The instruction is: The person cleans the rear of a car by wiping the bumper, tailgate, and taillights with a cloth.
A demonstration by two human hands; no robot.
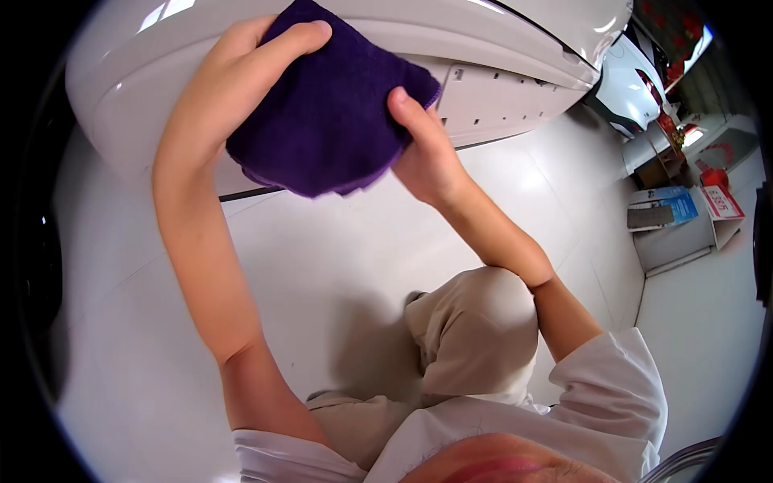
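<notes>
A dark purple cloth [322, 109], folded over on itself, hangs between my two hands. My left hand [262, 52] is closed on its upper left edge, thumb lying on top and the other fingers hidden behind. At the lower right edge, my right hand [423, 149] pinches the cloth with the thumb in front; its fingers are mostly covered. Just behind the cloth is the glossy white lower body of a car [161, 88]. I cannot tell whether the cloth touches it. Small dark slots dot a recessed white panel [499, 101] right of the cloth.
My bent knee [483, 310] is below my right forearm, over the pale tiled floor [282, 266]. Another white car [628, 88] stands at the far right. Nearer, a blue box [676, 205] and a red-and-white sign [721, 201] rest on a low white stand [672, 245].
</notes>
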